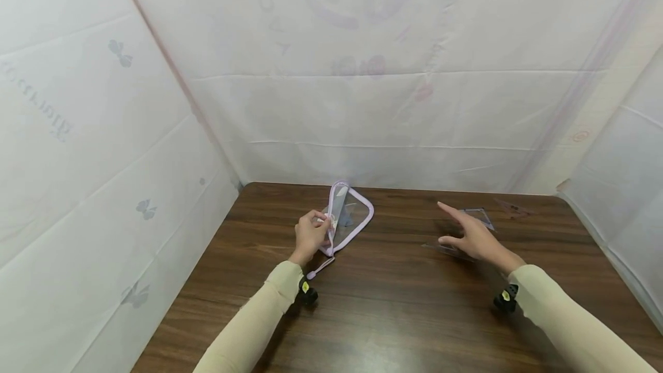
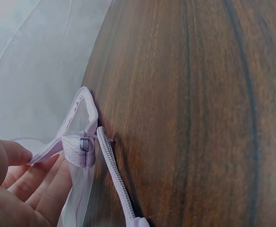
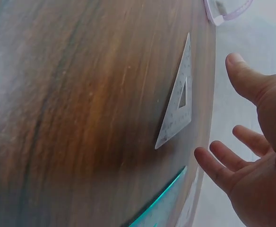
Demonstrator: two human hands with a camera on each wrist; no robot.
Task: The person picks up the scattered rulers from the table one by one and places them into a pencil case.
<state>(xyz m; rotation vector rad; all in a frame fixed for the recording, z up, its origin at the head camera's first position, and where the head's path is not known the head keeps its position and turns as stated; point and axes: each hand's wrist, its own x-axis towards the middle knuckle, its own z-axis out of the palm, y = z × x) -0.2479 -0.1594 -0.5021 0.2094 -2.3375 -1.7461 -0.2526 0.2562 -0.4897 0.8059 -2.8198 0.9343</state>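
Observation:
In the head view, my left hand [image 1: 311, 236] pinches one edge of a clear zip pouch [image 1: 357, 224] with lilac trim, holding its mouth apart. The left wrist view shows the thumb on one side of the lilac edge [image 2: 50, 150] and fingers behind it. A lilac pull strap [image 2: 113, 172] hangs from the zipper over the wood. Something small and bluish shows through the pouch. My right hand [image 1: 479, 240] hovers with fingers spread and holds nothing. Near it lies a clear triangular set square [image 3: 176, 124]; a teal-edged clear piece [image 3: 164, 201] lies closer to the fingers.
Another clear triangle with reddish marks [image 1: 513, 208] lies at the back right of the dark wooden table [image 1: 373, 315]. White sheeting [image 1: 311, 108] hangs behind the table's back edge and along both sides.

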